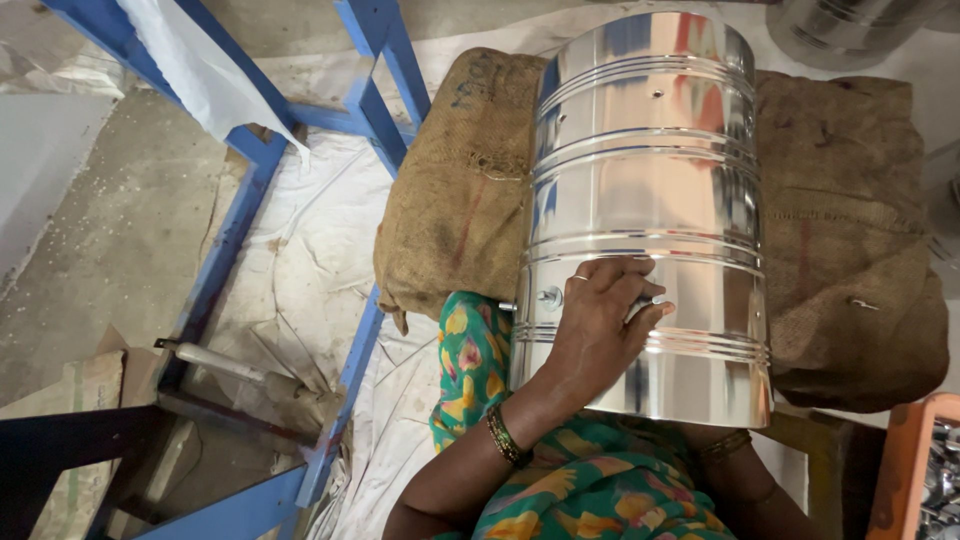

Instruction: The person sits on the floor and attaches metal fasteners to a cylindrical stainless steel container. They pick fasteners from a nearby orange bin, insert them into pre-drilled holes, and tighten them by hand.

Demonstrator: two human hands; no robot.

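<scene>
A shiny steel drum (650,180) with ribbed bands lies on its side across a brown burlap sack (450,190), its open end towards me. My left hand (600,325) rests on the drum's side near that end. Its fingers are curled around a small metal fitting (640,305), and a bolt (550,297) pokes out of the wall just left of it. My right forearm (735,455), with a bangle on the wrist, runs under the drum's rim. The right hand itself is hidden behind or inside the drum.
A blue metal frame (235,210) stands at the left over a white plastic sheet (310,250) and concrete floor. A white-handled tool (225,362) lies by the frame. Another steel vessel (850,30) sits at the top right, and an orange crate (905,470) at the bottom right.
</scene>
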